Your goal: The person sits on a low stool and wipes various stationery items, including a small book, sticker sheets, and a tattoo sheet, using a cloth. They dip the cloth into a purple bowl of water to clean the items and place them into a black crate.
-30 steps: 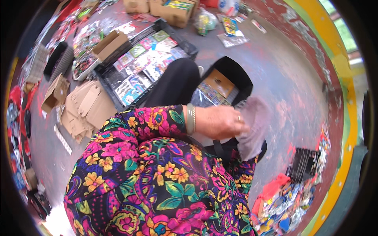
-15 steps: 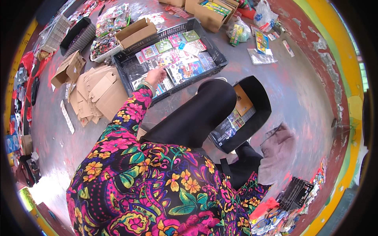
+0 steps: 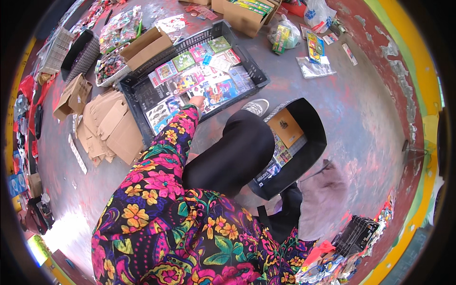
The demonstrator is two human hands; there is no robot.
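Note:
My left hand (image 3: 197, 101) reaches into the near side of a black plastic crate (image 3: 124, 90). Its fingers look curled at the edge of a black-and-white sheet (image 3: 195, 90), though the fingertips are small and partly hidden. Flat colourful packs surround it: a pink-framed card (image 3: 166, 71), a green card (image 3: 183, 61) and a blue pictured pack (image 3: 222, 91). My right sleeve (image 3: 297, 247) shows low on the right, but the right hand is out of sight. By my leg stands a black open bin (image 3: 311, 137) holding an orange-brown envelope (image 3: 287, 128) and small cards.
Flattened cardboard (image 3: 111, 126) lies left of the crate, beside an open carton (image 3: 73, 97). Another carton (image 3: 147, 47) rests against the crate's far side. Plastic bags (image 3: 285, 33) and packaged items lie far right. A grey-mauve cloth (image 3: 325, 199) is on the floor.
My left hand has shifted toward the near edge of the crate, and its wrist is now covered by the sleeve. My view has turned slightly; my shoe now shows beyond the knee.

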